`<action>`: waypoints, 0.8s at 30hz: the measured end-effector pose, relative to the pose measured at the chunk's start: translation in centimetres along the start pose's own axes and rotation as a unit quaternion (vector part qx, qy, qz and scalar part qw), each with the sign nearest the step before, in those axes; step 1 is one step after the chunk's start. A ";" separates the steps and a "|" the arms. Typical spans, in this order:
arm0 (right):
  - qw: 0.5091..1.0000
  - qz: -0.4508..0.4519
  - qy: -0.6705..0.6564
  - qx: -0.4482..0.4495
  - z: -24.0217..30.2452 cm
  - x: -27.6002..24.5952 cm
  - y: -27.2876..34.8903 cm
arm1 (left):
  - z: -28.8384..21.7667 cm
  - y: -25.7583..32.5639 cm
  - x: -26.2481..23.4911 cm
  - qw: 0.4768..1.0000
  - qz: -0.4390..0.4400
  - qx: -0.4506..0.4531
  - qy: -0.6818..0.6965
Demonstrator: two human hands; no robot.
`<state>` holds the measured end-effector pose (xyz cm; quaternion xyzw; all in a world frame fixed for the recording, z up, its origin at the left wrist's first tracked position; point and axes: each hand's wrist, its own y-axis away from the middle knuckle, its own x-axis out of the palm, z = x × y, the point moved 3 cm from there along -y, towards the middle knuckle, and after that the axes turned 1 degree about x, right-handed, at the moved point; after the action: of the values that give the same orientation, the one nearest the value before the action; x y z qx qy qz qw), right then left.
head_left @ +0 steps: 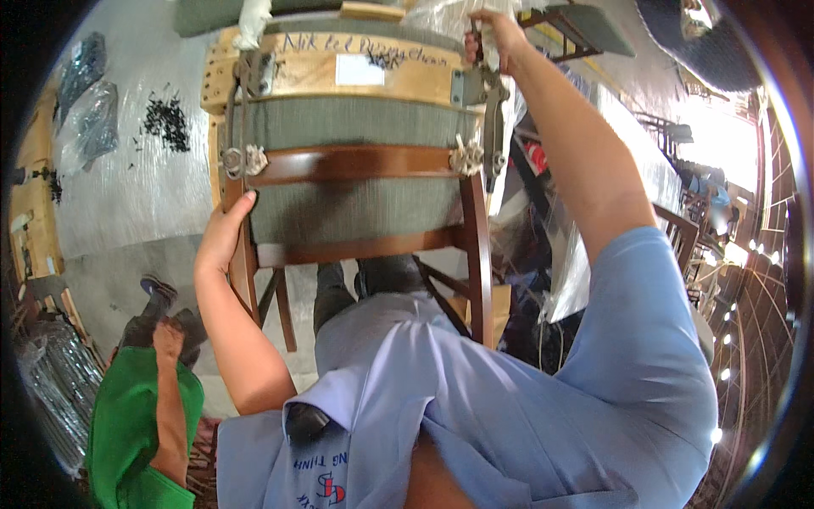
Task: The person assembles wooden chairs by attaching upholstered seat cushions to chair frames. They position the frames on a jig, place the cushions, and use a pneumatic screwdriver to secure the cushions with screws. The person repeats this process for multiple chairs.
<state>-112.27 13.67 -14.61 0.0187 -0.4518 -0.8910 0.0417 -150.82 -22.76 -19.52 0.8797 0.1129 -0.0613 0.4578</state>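
A dark brown wooden chair (356,165) with a grey-green padded panel stands in front of me against a wooden jig (315,78). My left hand (222,227) grips the chair's left post, thumb along it, the other fingers mostly hidden behind. Up at the far right, my right hand (498,38) is closed round the handle of a metal toggle clamp (490,102) fixed to the jig. A matching clamp (241,110) is on the jig's left side, its handle wrapped in white. Pale wrapping sits at both clamp tips, by the ends of the chair's crossbar.
To the left, a plastic-covered table (110,204) bears a pile of small black pieces (166,123) and clear bags (90,123). A co-worker in green (144,416) is at lower left. More chairs (585,30) and wrapped goods stand at right.
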 end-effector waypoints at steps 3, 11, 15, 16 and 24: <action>0.990 -0.051 0.102 -0.085 0.7 0.7 0.8 | 1.3 -0.7 0.1 0.996 0.044 0.034 0.068; 0.957 -0.170 0.164 -0.166 1.7 -1.3 -0.3 | 0.6 -1.2 -0.7 0.991 -0.090 0.028 0.092; 0.963 -0.165 0.143 -0.160 1.6 -0.8 0.7 | 1.9 -4.2 -6.0 0.932 -0.342 0.122 -0.010; 0.963 -0.158 0.143 -0.166 1.6 -0.5 0.6 | 2.6 -5.8 -6.8 0.924 -0.357 0.140 0.001; 0.962 -0.176 0.145 -0.152 1.5 -0.4 0.7 | -1.8 -12.0 -6.4 0.876 -0.444 0.170 -0.083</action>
<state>-111.95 14.53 -13.17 0.2205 -0.2894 -0.9302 -0.0486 -160.04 -15.57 -26.67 0.7927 0.4414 -0.3496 0.2337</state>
